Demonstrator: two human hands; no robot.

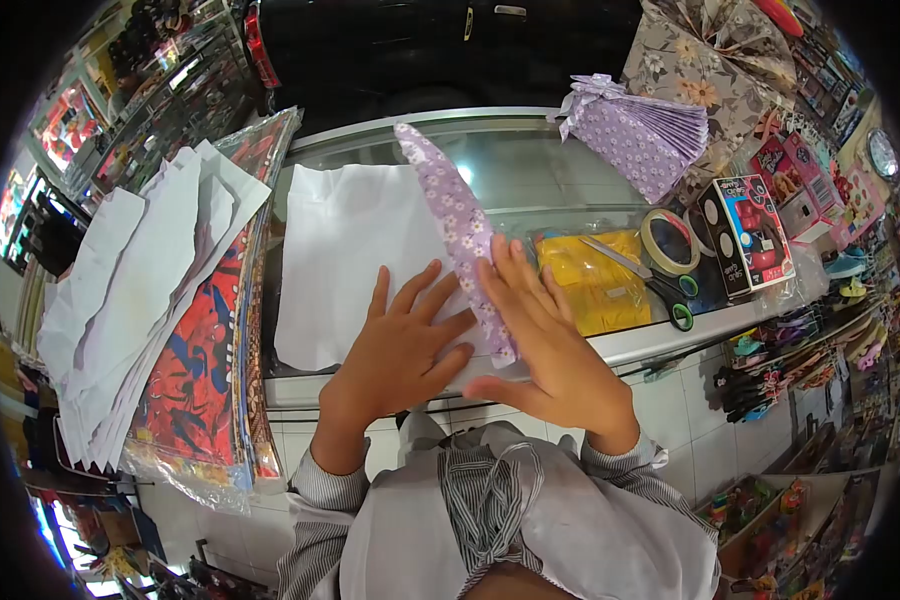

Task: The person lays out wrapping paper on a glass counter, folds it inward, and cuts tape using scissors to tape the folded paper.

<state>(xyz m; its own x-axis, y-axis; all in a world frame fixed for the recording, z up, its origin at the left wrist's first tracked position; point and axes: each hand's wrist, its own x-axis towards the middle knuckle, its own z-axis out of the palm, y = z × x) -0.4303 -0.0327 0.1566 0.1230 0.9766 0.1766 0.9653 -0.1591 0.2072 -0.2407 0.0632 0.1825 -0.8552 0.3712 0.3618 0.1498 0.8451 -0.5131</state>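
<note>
A purple flower-patterned strip of paper [452, 210], seemingly a folded edge, runs at a slant along the right side of a white sheet [345, 235] on the glass counter. My left hand [395, 345] lies with fingers spread over the lower part of the white sheet, its fingertips near the strip. On the strip's lower right edge rest the straight fingers of my right hand [550, 350], its thumb held apart. Neither hand grips anything. Right of my hands are scissors [670, 290] with dark and green handles, and a yellow plastic-wrapped packet [595, 280].
Rolls of tape [670, 242] and a boxed toy [752, 235] stand at the right. Behind them are a pleated purple paper bag [635, 140] and a brown floral wrap [705, 75]. White papers [140, 270] top a stack of printed sheets [205, 350] at the left. A metal rim [630, 350] edges the counter.
</note>
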